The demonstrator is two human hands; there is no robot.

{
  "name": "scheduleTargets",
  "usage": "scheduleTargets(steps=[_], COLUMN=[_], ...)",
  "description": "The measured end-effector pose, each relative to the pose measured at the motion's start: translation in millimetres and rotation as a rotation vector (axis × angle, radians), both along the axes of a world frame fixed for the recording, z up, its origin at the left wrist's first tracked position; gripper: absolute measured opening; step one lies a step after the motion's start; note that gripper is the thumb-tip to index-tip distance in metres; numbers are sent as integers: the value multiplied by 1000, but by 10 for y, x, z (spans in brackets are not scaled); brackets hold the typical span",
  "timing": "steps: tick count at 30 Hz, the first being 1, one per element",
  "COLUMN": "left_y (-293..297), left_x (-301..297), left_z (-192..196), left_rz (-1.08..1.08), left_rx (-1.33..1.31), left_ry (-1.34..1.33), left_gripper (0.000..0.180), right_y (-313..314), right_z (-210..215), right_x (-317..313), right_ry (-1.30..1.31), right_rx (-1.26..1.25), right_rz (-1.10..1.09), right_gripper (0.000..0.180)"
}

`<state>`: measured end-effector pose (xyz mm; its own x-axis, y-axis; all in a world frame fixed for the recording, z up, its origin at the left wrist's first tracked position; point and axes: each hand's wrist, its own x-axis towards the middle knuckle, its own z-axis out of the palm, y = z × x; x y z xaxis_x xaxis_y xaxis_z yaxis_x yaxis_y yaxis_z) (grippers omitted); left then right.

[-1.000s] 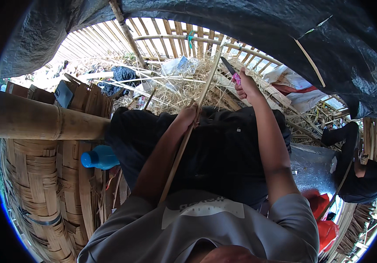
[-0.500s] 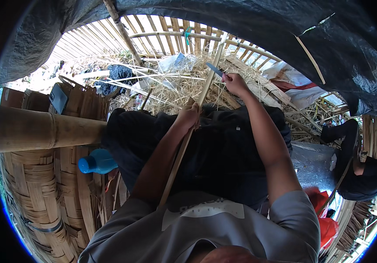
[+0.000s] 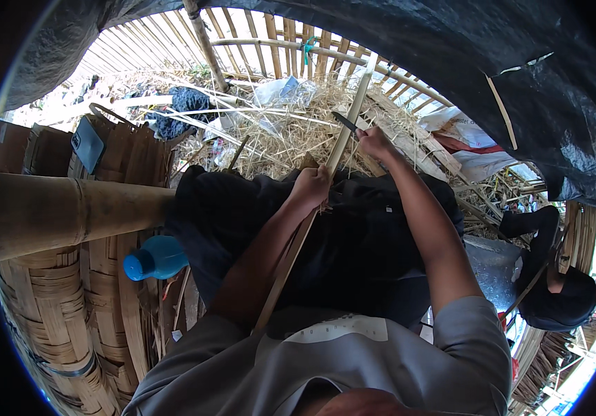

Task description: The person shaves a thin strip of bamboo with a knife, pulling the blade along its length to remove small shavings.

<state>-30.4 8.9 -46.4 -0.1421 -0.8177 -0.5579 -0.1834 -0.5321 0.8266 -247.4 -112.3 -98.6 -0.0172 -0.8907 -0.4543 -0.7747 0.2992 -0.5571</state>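
Head view, looking down the person's own body: the left hand [image 3: 312, 186] is curled in a fist around a long bamboo strip [image 3: 296, 243], gripping it partway along its length over the lap. The strip runs from near the chest, up past the left forearm and through that fist, then on toward the fence [image 3: 277, 35] of split bamboo at the top of the picture.

The right hand [image 3: 374, 142] is closed around the handle of a knife [image 3: 345, 123], whose dark blade points left and meets the strip just above the left hand. Both forearms reach forward over dark trousers [image 3: 360, 249], and a grey shirt [image 3: 326, 360] fills the lower edge.

Beyond the hands lies a heap of pale bamboo shavings [image 3: 277, 132]. A thick bamboo pole [image 3: 69, 211] crosses the left side, with woven bamboo matting [image 3: 55, 319] below it. A blue bottle [image 3: 156, 258] lies on its side just beside the person's left thigh. A dark tarpaulin [image 3: 450, 48] hangs overhead. At the far right a second person in dark clothes [image 3: 554, 291] sits well apart from the work.
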Motion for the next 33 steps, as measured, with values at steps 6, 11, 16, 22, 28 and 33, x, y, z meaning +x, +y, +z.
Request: scheduleTargets(steps=[6, 11, 16, 22, 28, 33], left_y=[4, 53, 116, 57, 35, 69], left_x=[24, 28, 62, 85, 135, 103], left_z=[2, 131, 233, 85, 60, 203], left_rz=[31, 13, -15, 11, 51, 50], left_rx=[-3, 52, 73, 77, 266, 331], left_ry=[57, 11, 13, 74, 424, 627], left_gripper=[52, 53, 50, 46, 35, 22], right_y=[241, 352, 464, 666, 522, 269], right_z=[103, 158, 259, 441, 480, 440], right_x=[162, 163, 192, 375, 356, 227], right_ry=[-39, -61, -185, -264, -281, -138], right_rx=[-103, -82, -44, -24, -37, -169], right_rz=[49, 42, 67, 50, 40, -148], right_gripper=[43, 44, 45, 43, 46, 57])
